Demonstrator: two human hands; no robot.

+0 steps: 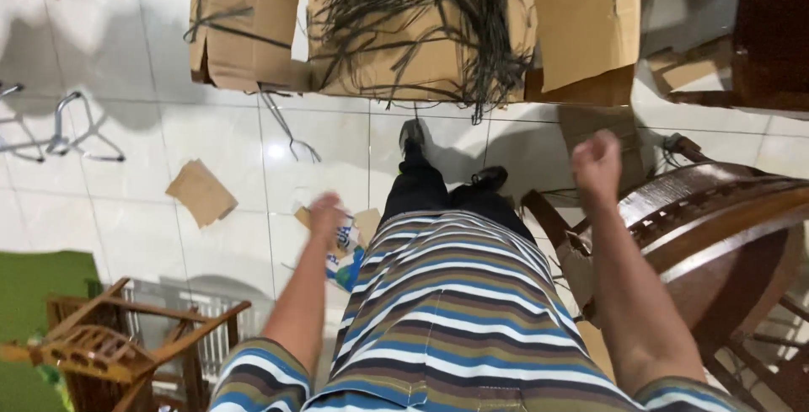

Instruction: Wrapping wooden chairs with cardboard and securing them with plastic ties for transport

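Open tiled floor [211,125] ahead-left; cardboard boxes [404,33] beyond, wooden chair [716,227] right.

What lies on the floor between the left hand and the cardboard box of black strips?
In the head view, between the left hand and the cardboard box of black strips is mostly bare white tile, with a few stray black strands.
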